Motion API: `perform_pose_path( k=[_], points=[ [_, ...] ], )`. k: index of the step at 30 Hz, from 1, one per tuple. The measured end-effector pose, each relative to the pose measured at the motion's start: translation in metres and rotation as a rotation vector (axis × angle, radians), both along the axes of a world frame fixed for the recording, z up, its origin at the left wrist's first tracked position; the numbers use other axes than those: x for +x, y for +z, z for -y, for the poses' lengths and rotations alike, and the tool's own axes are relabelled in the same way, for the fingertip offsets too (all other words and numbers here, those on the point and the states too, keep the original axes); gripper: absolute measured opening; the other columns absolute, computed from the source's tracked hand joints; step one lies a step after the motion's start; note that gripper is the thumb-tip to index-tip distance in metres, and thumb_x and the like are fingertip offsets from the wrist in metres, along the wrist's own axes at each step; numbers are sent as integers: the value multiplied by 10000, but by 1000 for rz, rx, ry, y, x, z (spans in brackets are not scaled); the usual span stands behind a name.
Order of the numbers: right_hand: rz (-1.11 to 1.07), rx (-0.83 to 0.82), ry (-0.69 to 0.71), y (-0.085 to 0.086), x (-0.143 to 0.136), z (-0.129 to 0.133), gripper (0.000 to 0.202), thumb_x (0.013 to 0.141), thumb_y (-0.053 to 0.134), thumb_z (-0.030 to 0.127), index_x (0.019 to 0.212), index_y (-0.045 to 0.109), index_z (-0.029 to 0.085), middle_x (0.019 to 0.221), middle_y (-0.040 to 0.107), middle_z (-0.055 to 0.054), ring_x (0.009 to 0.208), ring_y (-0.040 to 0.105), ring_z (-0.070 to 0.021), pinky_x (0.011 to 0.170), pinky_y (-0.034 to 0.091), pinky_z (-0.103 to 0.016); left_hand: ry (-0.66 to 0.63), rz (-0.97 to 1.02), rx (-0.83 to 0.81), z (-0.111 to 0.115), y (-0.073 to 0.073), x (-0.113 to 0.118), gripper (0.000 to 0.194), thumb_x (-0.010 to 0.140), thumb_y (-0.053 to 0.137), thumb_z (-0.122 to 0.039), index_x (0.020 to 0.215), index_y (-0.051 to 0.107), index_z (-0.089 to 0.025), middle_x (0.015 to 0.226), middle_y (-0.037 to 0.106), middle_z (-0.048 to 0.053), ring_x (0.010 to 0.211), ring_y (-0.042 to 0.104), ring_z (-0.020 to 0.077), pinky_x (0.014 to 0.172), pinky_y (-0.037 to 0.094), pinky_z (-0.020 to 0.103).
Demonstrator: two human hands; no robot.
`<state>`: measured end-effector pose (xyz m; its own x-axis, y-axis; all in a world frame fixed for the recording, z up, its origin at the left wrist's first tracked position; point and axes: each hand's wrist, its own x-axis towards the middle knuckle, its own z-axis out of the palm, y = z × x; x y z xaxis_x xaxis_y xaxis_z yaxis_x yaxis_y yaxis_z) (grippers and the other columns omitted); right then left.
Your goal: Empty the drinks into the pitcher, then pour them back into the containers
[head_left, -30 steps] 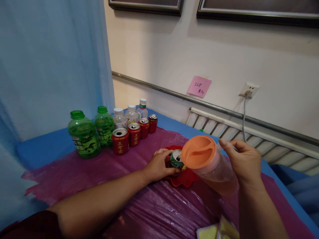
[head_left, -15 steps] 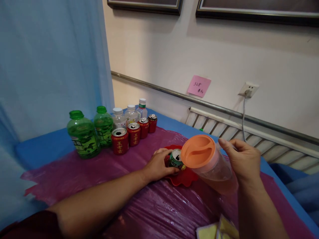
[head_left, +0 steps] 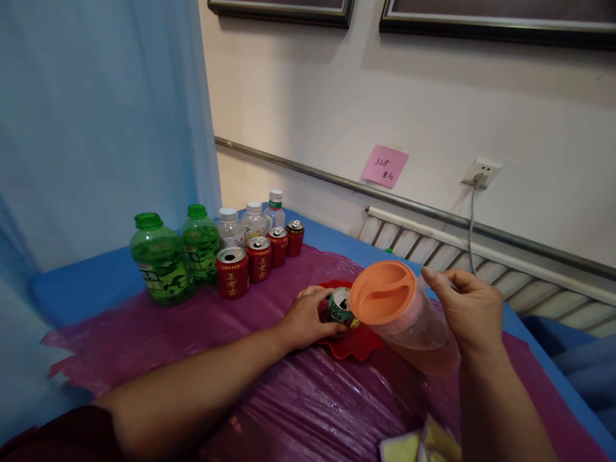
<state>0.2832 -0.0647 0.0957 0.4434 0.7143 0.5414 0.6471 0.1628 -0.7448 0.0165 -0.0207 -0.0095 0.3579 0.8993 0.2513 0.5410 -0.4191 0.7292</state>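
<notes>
My left hand (head_left: pixel 310 317) is wrapped round a green drink can (head_left: pixel 339 308) with an opened top. The can stands on a red scalloped plate (head_left: pixel 353 346). In my right hand (head_left: pixel 471 308) is the handle of a clear pitcher (head_left: pixel 423 343) with an orange lid (head_left: pixel 384 293). The pitcher leans left, its lid edge close beside the can's top. Brownish liquid lies in the pitcher's lower part. Whether any liquid flows between the two cannot be made out.
Several red cans (head_left: pixel 233 273) stand in a row at the left, before clear white-capped bottles (head_left: pixel 254 221) and two green bottles (head_left: pixel 161 260). Purple plastic sheeting (head_left: pixel 269 391) covers the blue table. A yellow cloth (head_left: pixel 418 443) lies at the front. A radiator (head_left: pixel 433 247) runs along the wall.
Nearly nothing differs: both hands, the can and the tilted pitcher keep their places. The view has shifted very slightly.
</notes>
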Motion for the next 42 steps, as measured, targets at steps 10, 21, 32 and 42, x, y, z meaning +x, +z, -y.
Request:
perform_pose_path(
  k=[10, 21, 32, 42],
  points=[
    [14, -10, 1, -1, 2, 0, 536, 663, 714, 703, 553, 590, 193, 518, 372, 57, 525, 359, -105, 514, 262, -273, 5, 5, 13, 1, 0, 0, 760, 605, 893, -452, 1300, 640, -275, 1255, 646, 84, 1191, 559, 321, 1038, 425, 436],
    [18, -4, 3, -2, 3, -1, 543, 665, 719, 706, 547, 579, 194, 519, 371, 56, 524, 355, -103, 507, 255, -268, 10, 3, 18, 0, 0, 0, 763, 598, 897, -456, 1295, 645, -273, 1251, 652, 79, 1186, 568, 320, 1037, 431, 427],
    [22, 10, 7, 1, 0, 1, 554, 671, 712, 718, 548, 572, 196, 511, 366, 53, 517, 341, -104, 501, 245, -268, -4, 8, 21, -1, -1, -1, 760, 613, 889, -467, 1299, 640, -258, 1265, 647, 91, 1197, 564, 324, 1049, 421, 438],
    [30, 10, 11, -1, 1, 0, 551, 683, 712, 708, 545, 556, 198, 513, 374, 51, 519, 347, -105, 499, 244, -270, -1, 11, 25, 0, 1, -1, 747, 613, 890, -452, 1294, 642, -276, 1253, 652, 78, 1184, 564, 316, 1034, 426, 434]
  ],
)
